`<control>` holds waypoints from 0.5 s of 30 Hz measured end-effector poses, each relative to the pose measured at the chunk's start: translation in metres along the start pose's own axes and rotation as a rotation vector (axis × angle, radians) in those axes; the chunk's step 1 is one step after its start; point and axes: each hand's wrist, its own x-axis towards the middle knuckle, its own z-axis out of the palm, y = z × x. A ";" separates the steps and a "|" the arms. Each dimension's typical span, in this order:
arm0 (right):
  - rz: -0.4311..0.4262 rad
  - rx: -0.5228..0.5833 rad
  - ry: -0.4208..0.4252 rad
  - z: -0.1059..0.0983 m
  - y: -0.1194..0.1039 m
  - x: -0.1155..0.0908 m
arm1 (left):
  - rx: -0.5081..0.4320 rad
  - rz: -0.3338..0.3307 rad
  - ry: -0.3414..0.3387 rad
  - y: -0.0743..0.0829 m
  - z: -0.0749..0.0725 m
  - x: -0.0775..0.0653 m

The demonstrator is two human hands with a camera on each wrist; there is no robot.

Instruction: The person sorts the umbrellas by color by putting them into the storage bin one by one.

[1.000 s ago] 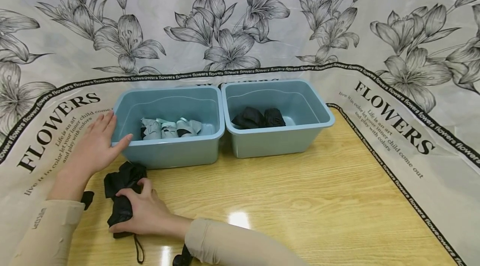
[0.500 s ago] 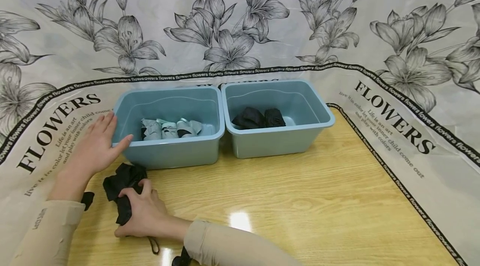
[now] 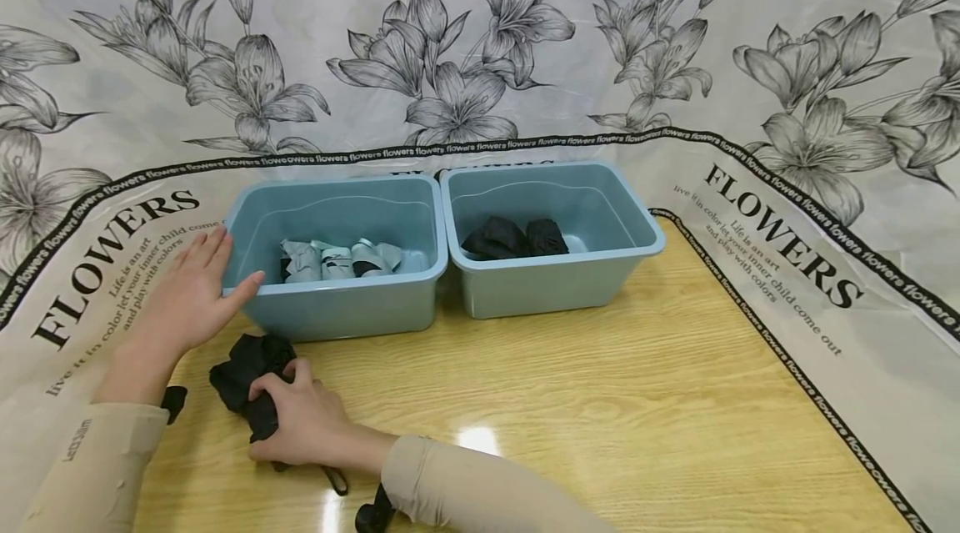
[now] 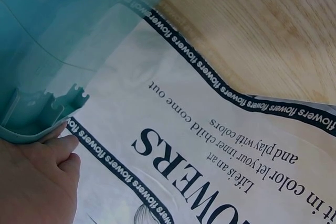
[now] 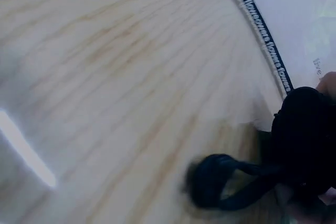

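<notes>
My right hand (image 3: 307,420) grips a black folded umbrella (image 3: 262,416) lying on the table before the left bin. Its loose black fabric (image 3: 251,366) spreads toward the bin's front left corner. A wrist strap (image 3: 336,480) trails out below the palm; in the right wrist view the strap (image 5: 252,203) loops over the wood. My left hand (image 3: 187,291) rests at the left rim of the left blue bin (image 3: 352,308), fingers straight and thumb over the front edge. In the left wrist view, that hand (image 4: 39,182) touches the bin's rim.
Several grey-and-black bundles (image 3: 337,262) lie in the left bin. Beside it, a second blue bin (image 3: 555,291) holds black bundles (image 3: 498,239). Flower-printed cloth (image 3: 637,32) hangs behind and along both sides of the wooden table (image 3: 600,408). Small black pieces (image 3: 375,512) show by both cuffs.
My right hand has slid slightly right and up with the umbrella, and the strap has swung right. The left hand keeps its place at the bin.
</notes>
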 end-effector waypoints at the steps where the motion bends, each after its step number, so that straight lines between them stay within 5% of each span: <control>1: -0.002 0.040 -0.005 -0.003 0.002 -0.001 | 0.001 0.000 0.002 0.000 0.000 0.000; 7: -0.027 0.253 -0.017 -0.020 0.017 -0.010 | 0.000 0.000 0.006 -0.001 0.001 0.001; 15: -0.063 0.361 -0.009 -0.042 0.034 -0.032 | -0.008 -0.006 0.001 -0.001 0.001 0.002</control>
